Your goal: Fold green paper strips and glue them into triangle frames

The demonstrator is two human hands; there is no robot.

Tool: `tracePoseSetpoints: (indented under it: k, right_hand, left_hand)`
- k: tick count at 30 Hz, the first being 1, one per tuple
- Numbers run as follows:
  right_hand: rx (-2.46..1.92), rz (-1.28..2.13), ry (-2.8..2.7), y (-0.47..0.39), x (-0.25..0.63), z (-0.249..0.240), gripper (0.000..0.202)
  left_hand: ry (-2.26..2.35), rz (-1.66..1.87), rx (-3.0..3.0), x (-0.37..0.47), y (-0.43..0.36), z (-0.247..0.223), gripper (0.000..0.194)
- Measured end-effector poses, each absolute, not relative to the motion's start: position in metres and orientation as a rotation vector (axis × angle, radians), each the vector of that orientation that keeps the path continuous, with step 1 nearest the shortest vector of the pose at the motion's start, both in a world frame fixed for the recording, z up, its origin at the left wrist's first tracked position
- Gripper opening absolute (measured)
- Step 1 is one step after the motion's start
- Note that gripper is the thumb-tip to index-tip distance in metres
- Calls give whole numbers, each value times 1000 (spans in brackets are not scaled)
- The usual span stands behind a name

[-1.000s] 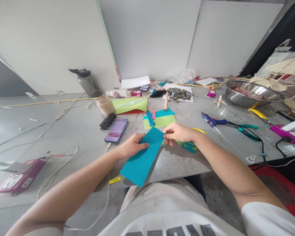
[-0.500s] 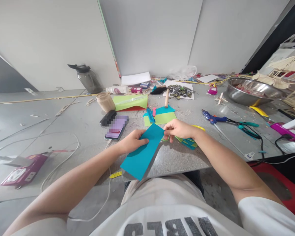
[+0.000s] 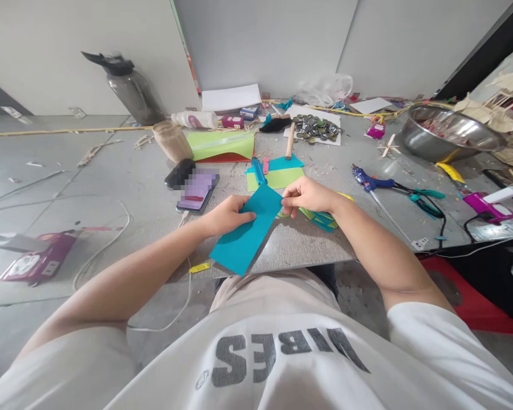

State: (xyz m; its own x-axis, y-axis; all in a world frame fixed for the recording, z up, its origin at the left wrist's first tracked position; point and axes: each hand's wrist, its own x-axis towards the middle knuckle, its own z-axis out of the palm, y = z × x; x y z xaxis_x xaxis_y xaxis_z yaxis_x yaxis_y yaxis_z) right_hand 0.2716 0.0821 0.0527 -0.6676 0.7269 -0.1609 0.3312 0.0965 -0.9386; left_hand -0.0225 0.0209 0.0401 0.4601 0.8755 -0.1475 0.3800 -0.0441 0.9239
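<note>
A blue rectangular sheet of paper [image 3: 248, 236] is held slanted above the table's front edge. My left hand [image 3: 231, 214] grips its left side, thumb on top and fingers underneath. With pinched fingertips my right hand [image 3: 305, 196] holds the sheet's upper right corner. Just beyond the sheet lie a light green paper piece [image 3: 277, 177], a blue cutter [image 3: 259, 171] and a small pink piece [image 3: 265, 165]. Partly hidden beneath my right hand is a pile of blue and green paper strips [image 3: 320, 219].
On the left are a phone [image 3: 199, 191], a jar [image 3: 173, 142] and a dark bottle [image 3: 132, 91]. Bottle caps [image 3: 316, 128] are heaped at the back. To the right lie blue-handled pliers [image 3: 374, 181], a glue gun [image 3: 491, 205] and a metal bowl [image 3: 448, 151].
The camera view has tilted downward, so the table appears higher and more of the shirt shows. Both hands keep their hold on the blue paper, with little other movement.
</note>
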Motion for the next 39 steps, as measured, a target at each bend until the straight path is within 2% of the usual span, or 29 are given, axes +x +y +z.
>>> tracePoseSetpoints:
  k: [6,11,14,22,31,39]
  right_hand:
    - [-1087,1496,-2057,81,269,53,35]
    - [-1090,1451,-2083,76,261,53,36]
    - [-1096,1434,-2097,73,257,53,41]
    - [-1096,1471,-2062,74,258,52,54]
    - [-1112,1482,-2036,75,258,50,43]
    - [-1100,1502,-2010,76,256,48,47]
  left_hand:
    - [1134,573,1619,-18,17,41,54]
    - [1196,597,1689,-12,11,44,38]
    - [1203,613,1707,-9,10,46,35]
    - [1227,612,1761,-10,10,43,36]
    - [1220,579,1753,-12,15,38,43]
    - [1341,595,1807,-8,8,40,37]
